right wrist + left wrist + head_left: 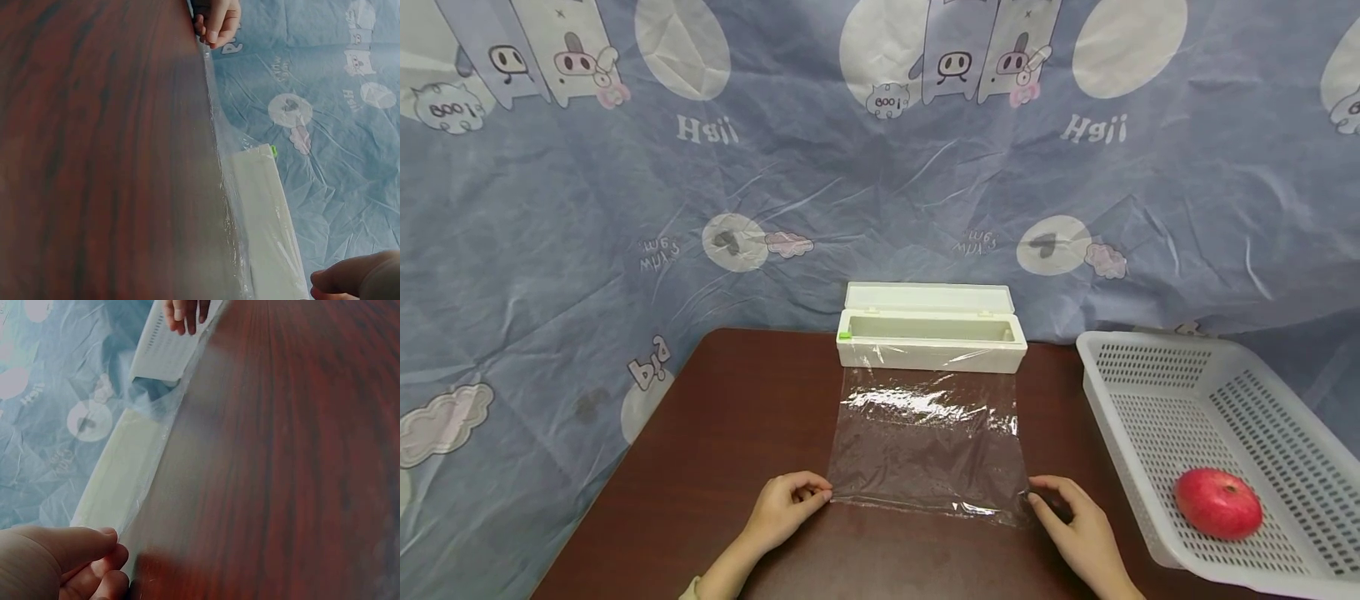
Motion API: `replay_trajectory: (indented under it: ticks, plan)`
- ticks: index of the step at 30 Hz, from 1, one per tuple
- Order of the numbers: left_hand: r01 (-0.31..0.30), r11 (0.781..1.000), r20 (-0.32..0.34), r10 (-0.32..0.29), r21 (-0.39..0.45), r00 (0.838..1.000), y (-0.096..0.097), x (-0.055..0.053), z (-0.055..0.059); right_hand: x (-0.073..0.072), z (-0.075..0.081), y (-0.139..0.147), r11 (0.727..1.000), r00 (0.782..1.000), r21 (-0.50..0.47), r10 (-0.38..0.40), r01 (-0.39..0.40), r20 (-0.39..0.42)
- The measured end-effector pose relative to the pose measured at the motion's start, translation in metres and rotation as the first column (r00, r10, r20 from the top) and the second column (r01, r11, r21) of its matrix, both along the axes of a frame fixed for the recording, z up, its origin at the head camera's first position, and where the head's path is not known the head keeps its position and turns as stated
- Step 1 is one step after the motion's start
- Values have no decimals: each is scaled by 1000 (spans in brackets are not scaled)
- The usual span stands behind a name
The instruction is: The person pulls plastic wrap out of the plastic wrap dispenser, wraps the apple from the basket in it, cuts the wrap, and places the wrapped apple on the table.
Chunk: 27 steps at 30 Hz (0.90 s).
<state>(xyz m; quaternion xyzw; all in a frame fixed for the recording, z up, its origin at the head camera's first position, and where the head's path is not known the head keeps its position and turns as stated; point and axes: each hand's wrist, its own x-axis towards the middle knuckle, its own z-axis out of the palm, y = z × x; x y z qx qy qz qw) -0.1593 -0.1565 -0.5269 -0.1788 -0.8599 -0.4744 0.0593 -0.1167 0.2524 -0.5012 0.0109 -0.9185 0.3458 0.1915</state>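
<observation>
A clear sheet of cling film (pixel 928 458) stretches toward me from a white cling film box (pixel 932 358), whose lid (pixel 928 297) stands raised at the back. My left hand (pixel 781 510) pinches the near left corner of the film between thumb and fingers; the left wrist view shows the film edge running away from that thumb (pixel 94 540). At the near right corner, my right hand (pixel 1081 533) pinches the film with thumb and forefinger. The film's front edge is pulled fairly straight between both hands, over the dark wooden table (pixel 760 400).
To the right stands a pale perforated plastic basket (pixel 1120 450) with a red apple (pixel 1217 503) inside. A blue-grey patterned cloth (pixel 865 192) hangs behind the table and down its left side. A small green piece (pixel 846 335) sits on the box's left end.
</observation>
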Motion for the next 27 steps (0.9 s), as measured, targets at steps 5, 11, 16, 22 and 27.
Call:
replay_trajectory:
  ticks: [5, 11, 16, 22, 27]
  plan:
    - [-10, 1000, 23, 11, -12, 1000, -1, 0, 2, 1, 10, -3, 1000, 1000, 4, 16, -16, -16]
    - [-8, 1000, 36, 9, -13, 999, 0, 1, 3, 6, 25, -3, 1000, 998, 5, 31, -31, -48]
    - [-6, 1000, 22, 6, -3, 1000, 0, 2, 3, 8, 35, -3, 998, 993, 5, 63, -63, -104]
    - [-9, 1000, 1, 9, -15, 1000, 0, 0, 3, 14, 50, 2, 996, 990, -38, 78, -83, -118]
    - [-14, 1000, -11, 14, -12, 1000, -1, 0, 3, 19, 62, 6, 992, 989, -96, 69, -82, -132]
